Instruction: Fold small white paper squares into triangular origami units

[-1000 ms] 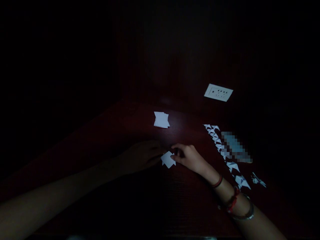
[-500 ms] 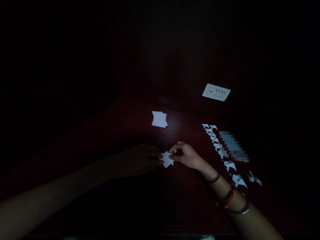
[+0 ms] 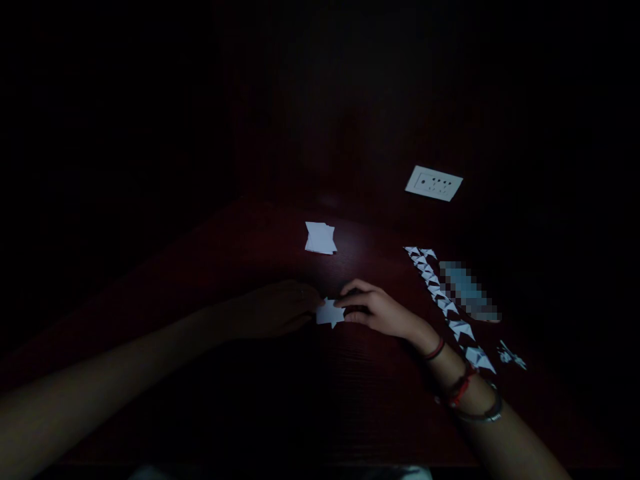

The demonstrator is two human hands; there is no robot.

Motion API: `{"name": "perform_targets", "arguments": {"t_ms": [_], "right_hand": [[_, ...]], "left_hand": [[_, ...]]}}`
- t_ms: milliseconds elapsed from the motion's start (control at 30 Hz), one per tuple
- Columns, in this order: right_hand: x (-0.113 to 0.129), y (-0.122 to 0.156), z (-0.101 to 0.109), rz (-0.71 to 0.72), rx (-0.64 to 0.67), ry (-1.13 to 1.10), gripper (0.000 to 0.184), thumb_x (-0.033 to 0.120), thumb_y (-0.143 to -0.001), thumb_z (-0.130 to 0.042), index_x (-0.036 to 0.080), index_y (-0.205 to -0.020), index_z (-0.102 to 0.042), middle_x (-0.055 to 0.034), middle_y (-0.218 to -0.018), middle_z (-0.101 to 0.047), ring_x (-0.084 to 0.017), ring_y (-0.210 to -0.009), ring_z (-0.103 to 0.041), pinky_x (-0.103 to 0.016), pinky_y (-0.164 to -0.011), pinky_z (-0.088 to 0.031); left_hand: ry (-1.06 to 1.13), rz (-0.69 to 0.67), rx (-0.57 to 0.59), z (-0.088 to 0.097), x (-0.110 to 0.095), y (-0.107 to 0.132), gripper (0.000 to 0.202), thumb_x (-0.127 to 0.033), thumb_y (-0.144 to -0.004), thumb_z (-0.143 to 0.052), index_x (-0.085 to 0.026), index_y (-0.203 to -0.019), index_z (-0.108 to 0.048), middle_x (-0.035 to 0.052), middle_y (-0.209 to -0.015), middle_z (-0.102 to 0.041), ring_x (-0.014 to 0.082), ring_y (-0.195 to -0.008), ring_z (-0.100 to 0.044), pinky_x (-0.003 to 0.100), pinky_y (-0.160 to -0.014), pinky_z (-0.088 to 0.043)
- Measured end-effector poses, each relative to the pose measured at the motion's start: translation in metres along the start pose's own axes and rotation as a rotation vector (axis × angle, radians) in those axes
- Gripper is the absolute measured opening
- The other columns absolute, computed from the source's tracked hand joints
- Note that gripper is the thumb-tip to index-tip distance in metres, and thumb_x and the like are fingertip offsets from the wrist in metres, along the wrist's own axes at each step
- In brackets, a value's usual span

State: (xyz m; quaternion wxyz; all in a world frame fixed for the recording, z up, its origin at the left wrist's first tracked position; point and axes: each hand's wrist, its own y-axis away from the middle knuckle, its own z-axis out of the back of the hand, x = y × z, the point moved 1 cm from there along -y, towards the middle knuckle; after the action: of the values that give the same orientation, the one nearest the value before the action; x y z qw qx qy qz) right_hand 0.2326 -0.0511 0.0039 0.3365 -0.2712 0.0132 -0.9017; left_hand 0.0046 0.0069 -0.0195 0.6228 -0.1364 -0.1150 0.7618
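Note:
A small white folded paper [image 3: 330, 313] with several points lies between my hands, low over the dark red table. My right hand [image 3: 383, 310] grips its right edge with bent fingers, the index finger raised a little above the rest. From the left, my left hand [image 3: 280, 308] has its fingertips closed at the paper's left edge; deep shadow hides most of those fingers. Beyond the hands sits a stack of white paper pieces [image 3: 321, 238].
Along the right runs a row of folded white paper pieces [image 3: 434, 285], beside a blurred phone-like object [image 3: 470, 292]. Small white scraps [image 3: 511, 355] lie nearer me. A white wall socket [image 3: 434, 183] is at the back. The room is very dark.
The folded paper has turned and shifted slightly left and up. My left fingers have drawn back to its edge, while my right fingers have changed their hold and spread a little.

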Motion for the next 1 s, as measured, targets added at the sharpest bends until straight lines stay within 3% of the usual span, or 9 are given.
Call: {"name": "perform_targets", "arguments": {"t_ms": [200, 300, 433, 600, 800, 1000], "right_hand": [[0.005, -0.002, -0.002, 0.102, 0.051, 0.136, 0.026, 0.030, -0.083, -0.049, 0.016, -0.101, -0.062, -0.0071, -0.105, -0.058, -0.016, -0.096, -0.054, -0.029, -0.086, -0.043], [0.010, -0.003, -0.003, 0.119, 0.058, 0.185, 0.026, 0.032, -0.085, -0.046, 0.017, -0.098, -0.063, -0.0065, -0.102, -0.060, -0.016, -0.095, -0.056, -0.029, -0.084, -0.044], [0.014, -0.001, -0.004, 0.149, 0.077, 0.223, 0.027, 0.031, -0.087, -0.041, 0.018, -0.094, -0.064, -0.0042, -0.095, -0.062, -0.013, -0.087, -0.058, -0.026, -0.078, -0.046], [0.018, 0.000, -0.006, 0.149, 0.074, 0.249, 0.027, 0.032, -0.087, -0.042, 0.018, -0.102, -0.060, -0.0040, -0.103, -0.060, -0.014, -0.090, -0.057, -0.026, -0.080, -0.045], [0.022, -0.001, -0.010, 0.162, 0.058, 0.407, 0.024, 0.031, -0.087, -0.043, 0.018, -0.096, -0.061, -0.0041, -0.093, -0.062, -0.015, -0.083, -0.057, -0.027, -0.075, -0.044], [0.023, -0.001, -0.010, 0.208, 0.062, 0.487, 0.024, 0.026, -0.089, -0.039, 0.017, -0.092, -0.061, -0.0037, -0.086, -0.061, -0.013, -0.075, -0.056, -0.026, -0.070, -0.041]], "left_hand": [[-0.071, -0.120, -0.015, 0.000, 0.000, -0.003, 0.025, -0.028, -0.089, -0.044, -0.022, -0.112, -0.053, 0.0036, -0.121, -0.051, 0.0203, -0.116, -0.039, 0.036, -0.096, -0.030], [-0.076, -0.100, -0.038, 0.003, -0.004, -0.006, 0.025, -0.033, -0.087, -0.048, -0.023, -0.109, -0.056, 0.0043, -0.115, -0.054, 0.0200, -0.109, -0.045, 0.036, -0.093, -0.033], [-0.033, -0.073, -0.067, -0.001, -0.004, -0.005, 0.023, -0.026, -0.089, -0.045, -0.023, -0.109, -0.055, 0.0028, -0.111, -0.058, 0.0174, -0.104, -0.050, 0.033, -0.090, -0.036], [0.014, -0.143, -0.043, -0.009, 0.003, 0.001, 0.032, -0.017, -0.088, -0.042, -0.019, -0.120, -0.046, 0.0053, -0.125, -0.048, 0.0184, -0.118, -0.038, 0.033, -0.096, -0.034], [0.034, -0.078, -0.072, 0.001, -0.005, 0.000, 0.029, -0.022, -0.087, -0.046, -0.022, -0.116, -0.051, 0.0057, -0.118, -0.053, 0.0195, -0.109, -0.046, 0.035, -0.093, -0.037], [0.020, -0.092, -0.052, 0.008, -0.011, 0.001, 0.030, -0.022, -0.087, -0.047, -0.021, -0.117, -0.051, 0.0071, -0.119, -0.050, 0.0207, -0.111, -0.044, 0.036, -0.095, -0.036]]}}
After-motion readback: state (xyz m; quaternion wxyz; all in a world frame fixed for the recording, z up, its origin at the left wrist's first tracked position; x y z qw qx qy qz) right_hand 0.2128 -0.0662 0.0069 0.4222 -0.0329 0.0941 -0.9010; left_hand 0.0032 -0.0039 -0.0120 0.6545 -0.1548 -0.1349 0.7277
